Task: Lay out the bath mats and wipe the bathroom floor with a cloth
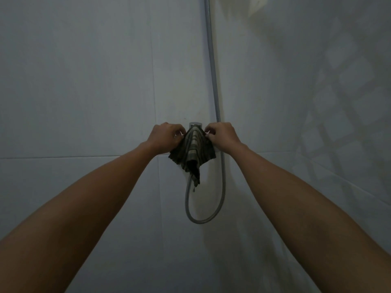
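Observation:
A dark striped cloth (pixel 193 151) hangs draped over a chrome shower fitting (pixel 196 124) on the tiled wall, its lower corner dangling. My left hand (pixel 167 135) pinches the cloth's upper left edge. My right hand (pixel 221 135) pinches its upper right edge. Both arms reach straight forward to the wall. No bath mats or floor are in view.
A grey shower hose (pixel 213 85) runs down the wall corner and loops below the cloth. Pale tiled walls (pixel 84 81) meet at the corner; the room is dim. A patterned shadow falls on the right wall (pixel 338 102).

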